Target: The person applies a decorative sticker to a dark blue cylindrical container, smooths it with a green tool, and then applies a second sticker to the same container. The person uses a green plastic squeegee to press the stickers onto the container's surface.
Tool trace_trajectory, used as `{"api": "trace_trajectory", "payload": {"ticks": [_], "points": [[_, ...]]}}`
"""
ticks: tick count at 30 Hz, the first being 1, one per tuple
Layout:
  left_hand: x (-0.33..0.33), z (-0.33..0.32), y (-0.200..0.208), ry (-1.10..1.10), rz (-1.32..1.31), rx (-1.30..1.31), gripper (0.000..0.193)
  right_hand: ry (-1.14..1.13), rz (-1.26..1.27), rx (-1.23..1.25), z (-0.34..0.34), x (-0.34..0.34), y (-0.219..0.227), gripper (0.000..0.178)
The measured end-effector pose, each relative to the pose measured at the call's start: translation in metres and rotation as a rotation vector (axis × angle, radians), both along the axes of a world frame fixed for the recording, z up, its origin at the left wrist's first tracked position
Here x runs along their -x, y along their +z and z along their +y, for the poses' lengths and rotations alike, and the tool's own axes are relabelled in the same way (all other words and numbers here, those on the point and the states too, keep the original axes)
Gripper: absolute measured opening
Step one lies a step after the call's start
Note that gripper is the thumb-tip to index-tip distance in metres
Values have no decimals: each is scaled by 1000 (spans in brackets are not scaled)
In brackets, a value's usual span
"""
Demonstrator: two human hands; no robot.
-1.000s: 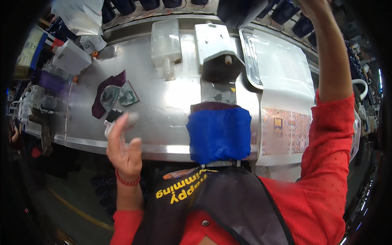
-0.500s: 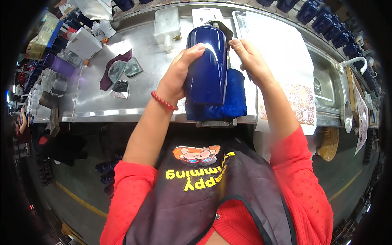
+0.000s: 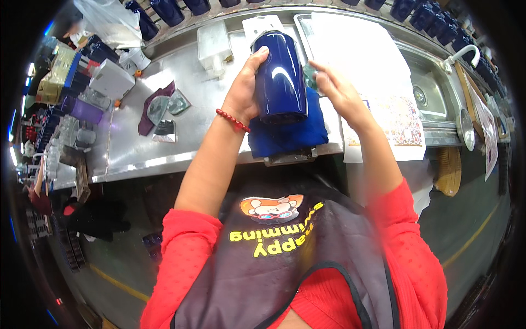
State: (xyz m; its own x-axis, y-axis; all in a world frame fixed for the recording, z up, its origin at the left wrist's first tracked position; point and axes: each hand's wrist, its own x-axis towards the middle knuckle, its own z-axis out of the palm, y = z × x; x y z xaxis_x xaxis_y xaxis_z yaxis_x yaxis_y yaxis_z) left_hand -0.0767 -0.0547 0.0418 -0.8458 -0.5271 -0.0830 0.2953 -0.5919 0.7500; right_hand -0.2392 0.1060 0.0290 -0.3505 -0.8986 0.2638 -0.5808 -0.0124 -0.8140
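A glossy dark blue cylindrical vessel [image 3: 280, 82] is tilted in my left hand [image 3: 244, 88], its far end pointing away from me. The thumb lies along its left side; the other fingers are hidden behind it. Just right of the vessel, my right hand [image 3: 338, 92] pinches a small translucent greenish piece [image 3: 310, 75] close to the vessel's side. Whether the piece touches the vessel I cannot tell. Below the vessel, a folded blue cloth [image 3: 285, 137] covers a small support at the bench's front edge.
On the steel bench [image 3: 181, 140] lie a maroon cloth [image 3: 147, 122] and translucent greenish pieces [image 3: 158, 109]. Behind stands a clear rectangular bottle [image 3: 213, 46]. White sheets [image 3: 356, 55] lie to the right, beside a sink [image 3: 433, 98] with a white faucet [image 3: 466, 52]. More blue vessels [image 3: 167, 11] line the back.
The view has shifted slightly. The vessel has turned and tipped in my left hand, so more of its near end shows. The greenish piece in my right hand has come into clearer sight.
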Motion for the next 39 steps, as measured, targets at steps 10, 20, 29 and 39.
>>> {"api": "trace_trajectory", "payload": {"ticks": [10, 20, 29, 39], "points": [[1, -6, -3, -82, 133, -221, 47, 15, 136, 82, 26, -60, 16, 81], [-2, 7, 3, -76, 244, -206, 49, -113, 190, 144, 27, -66, 31, 55], [-28, 13, 20, 73, 90, 132, 39, -143, 574, 95, 27, -72, 23, 70], [-52, 42, 2, 280, -236, 879, 55, -164, 598, 23, 44, -59, -11, 57]]}}
